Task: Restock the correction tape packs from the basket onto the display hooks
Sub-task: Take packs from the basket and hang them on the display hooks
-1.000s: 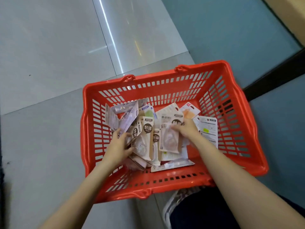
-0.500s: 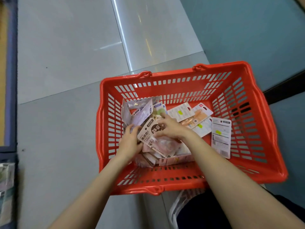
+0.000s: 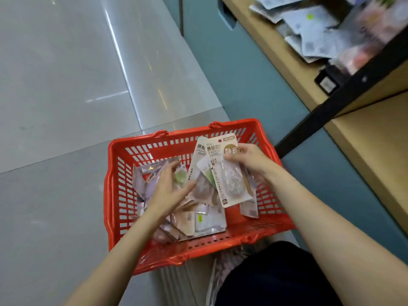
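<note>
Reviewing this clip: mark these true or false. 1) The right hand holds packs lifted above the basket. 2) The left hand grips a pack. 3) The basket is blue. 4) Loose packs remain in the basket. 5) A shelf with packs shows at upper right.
1) True: the right hand pinches a few correction tape packs by their top ends.
2) False: the left hand is open, fingers straight, over the pile.
3) False: the basket is red.
4) True: loose packs lie inside.
5) True: the shelf carries blurred packs.

Basket [image 3: 114, 195]: red, slotted lattice walls.
Correction tape packs [image 3: 229, 173]: white and tan card, clear blister.
Floor [image 3: 55, 85]: grey glossy tile.
Shelf frame [image 3: 331, 107]: black.
</note>
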Motion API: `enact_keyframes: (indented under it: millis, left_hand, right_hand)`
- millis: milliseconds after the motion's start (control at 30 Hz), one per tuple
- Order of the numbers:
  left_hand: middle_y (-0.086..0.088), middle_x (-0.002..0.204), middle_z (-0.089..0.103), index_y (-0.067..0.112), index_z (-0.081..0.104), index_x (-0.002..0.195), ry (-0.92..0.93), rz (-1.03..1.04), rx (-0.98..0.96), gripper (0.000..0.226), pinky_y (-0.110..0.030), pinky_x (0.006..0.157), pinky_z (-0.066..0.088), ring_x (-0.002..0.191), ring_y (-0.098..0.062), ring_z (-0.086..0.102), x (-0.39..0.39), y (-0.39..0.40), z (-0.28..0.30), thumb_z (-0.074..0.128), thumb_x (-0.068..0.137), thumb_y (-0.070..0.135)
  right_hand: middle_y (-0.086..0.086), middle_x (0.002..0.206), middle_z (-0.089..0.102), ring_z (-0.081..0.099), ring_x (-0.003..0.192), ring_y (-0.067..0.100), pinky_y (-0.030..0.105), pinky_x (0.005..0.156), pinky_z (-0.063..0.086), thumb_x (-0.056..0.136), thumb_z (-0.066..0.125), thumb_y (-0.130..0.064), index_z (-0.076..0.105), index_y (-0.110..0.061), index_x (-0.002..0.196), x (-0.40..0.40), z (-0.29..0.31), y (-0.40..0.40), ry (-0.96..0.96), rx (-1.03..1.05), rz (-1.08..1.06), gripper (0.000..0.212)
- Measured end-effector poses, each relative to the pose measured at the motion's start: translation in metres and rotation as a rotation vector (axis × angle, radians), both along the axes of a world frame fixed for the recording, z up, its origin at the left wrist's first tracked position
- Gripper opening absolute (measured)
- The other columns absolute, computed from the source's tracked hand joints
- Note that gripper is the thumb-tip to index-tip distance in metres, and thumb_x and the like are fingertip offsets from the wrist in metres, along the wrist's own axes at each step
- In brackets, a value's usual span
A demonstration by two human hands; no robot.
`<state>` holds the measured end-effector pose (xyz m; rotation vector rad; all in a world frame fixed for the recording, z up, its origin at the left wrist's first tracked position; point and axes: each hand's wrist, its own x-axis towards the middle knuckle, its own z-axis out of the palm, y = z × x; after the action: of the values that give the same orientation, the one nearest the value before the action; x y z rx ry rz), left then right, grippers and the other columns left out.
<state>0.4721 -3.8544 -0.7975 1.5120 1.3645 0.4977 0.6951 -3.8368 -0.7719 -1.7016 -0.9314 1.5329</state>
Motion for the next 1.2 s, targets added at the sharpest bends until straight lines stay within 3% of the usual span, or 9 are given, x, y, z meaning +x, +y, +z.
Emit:
enact_keyframes:
  millis: [100, 200, 300, 400, 467, 667, 900, 1133, 1200]
  left_hand:
    - [0.012, 0.12, 0.058, 0.033, 0.049, 0.117, -0.269, -0.096, -0.057, 0.062, -0.034, 0.098, 0.045, 0.113, -0.011, 0.056, 0.049, 0.02, 0.065, 0.072, 0.065, 0.058]
    - [0.008, 0.106, 0.07, 0.025, 0.061, 0.107, -0.479, -0.128, -0.02, 0.045, -0.034, 0.089, 0.051, 0.101, -0.013, 0.065, 0.08, 0.037, 0.128, 0.073, 0.068, 0.043]
    - [-0.002, 0.103, 0.071, 0.02, 0.063, 0.102, -0.57, -0.21, 0.12, 0.041, -0.037, 0.083, 0.052, 0.097, -0.02, 0.067, 0.1, 0.041, 0.188, 0.078, 0.067, 0.036]
    - [0.008, 0.096, 0.071, 0.024, 0.064, 0.098, -0.654, -0.224, 0.245, 0.022, -0.022, 0.076, 0.051, 0.087, -0.004, 0.066, 0.126, 0.034, 0.244, 0.072, 0.08, 0.017]
    - [0.009, 0.093, 0.071, 0.021, 0.064, 0.1, -0.723, -0.229, 0.281, 0.019, -0.015, 0.069, 0.05, 0.081, 0.001, 0.066, 0.147, 0.022, 0.284, 0.067, 0.084, 0.012]
    - [-0.003, 0.105, 0.071, 0.013, 0.061, 0.113, -0.95, -0.327, 0.232, 0.028, -0.029, 0.077, 0.057, 0.092, -0.016, 0.069, 0.216, -0.027, 0.394, 0.065, 0.086, 0.018]
    - [-0.006, 0.103, 0.071, 0.011, 0.062, 0.112, -1.075, -0.357, 0.207, 0.027, -0.041, 0.079, 0.057, 0.091, -0.023, 0.07, 0.253, -0.066, 0.458, 0.064, 0.087, 0.021]
    - [-0.004, 0.097, 0.071, 0.012, 0.063, 0.107, -1.025, -0.241, 0.26, 0.02, -0.024, 0.06, 0.058, 0.082, -0.016, 0.069, 0.251, -0.047, 0.481, 0.062, 0.089, 0.019]
    - [-0.002, 0.097, 0.071, 0.012, 0.062, 0.107, -1.006, -0.219, 0.271, 0.019, -0.021, 0.057, 0.057, 0.079, -0.012, 0.068, 0.247, -0.04, 0.485, 0.062, 0.089, 0.019]
  right_hand:
    - [0.008, 0.089, 0.069, 0.068, 0.069, 0.011, 0.025, 0.07, 0.057, 0.084, 0.06, 0.005, 0.064, -0.003, 0.096, 0.024, 0.077, -0.002, 0.047, 0.146, -0.027, 0.015]
    - [0.001, 0.079, 0.072, 0.069, 0.067, 0.01, 0.019, 0.059, 0.054, 0.084, 0.06, 0.005, 0.062, -0.005, 0.093, 0.039, 0.152, -0.021, 0.064, 0.301, -0.133, 0.013]
    - [0.005, 0.091, 0.072, 0.069, 0.078, 0.013, 0.022, 0.068, 0.055, 0.082, 0.062, 0.002, 0.062, -0.001, 0.1, 0.052, 0.21, -0.045, 0.032, 0.475, -0.246, 0.018]
    - [0.007, 0.098, 0.071, 0.069, 0.086, 0.015, 0.024, 0.074, 0.056, 0.083, 0.061, 0.0, 0.062, -0.003, 0.103, 0.061, 0.264, -0.071, 0.014, 0.642, -0.346, 0.021]
    - [0.005, 0.098, 0.072, 0.069, 0.089, 0.017, 0.026, 0.073, 0.057, 0.083, 0.059, -0.002, 0.061, -0.004, 0.105, 0.07, 0.3, -0.09, 0.021, 0.733, -0.412, 0.022]
    - [0.004, 0.095, 0.073, 0.07, 0.087, 0.019, 0.032, 0.072, 0.058, 0.087, 0.058, -0.003, 0.063, -0.011, 0.096, 0.11, 0.404, -0.157, -0.044, 0.975, -0.678, 0.013]
    - [0.004, 0.083, 0.072, 0.07, 0.076, 0.018, 0.033, 0.069, 0.059, 0.087, 0.062, -0.007, 0.062, -0.012, 0.087, 0.129, 0.472, -0.204, -0.242, 1.123, -0.845, 0.005]
    - [0.005, 0.096, 0.069, 0.066, 0.094, 0.023, 0.041, 0.086, 0.054, 0.088, 0.061, -0.012, 0.06, -0.022, 0.084, 0.179, 0.543, -0.191, -0.559, 1.157, -0.956, 0.011]
    - [0.002, 0.087, 0.066, 0.064, 0.087, 0.019, 0.034, 0.08, 0.053, 0.089, 0.059, -0.012, 0.058, -0.021, 0.077, 0.193, 0.551, -0.173, -0.725, 1.113, -0.947, 0.015]
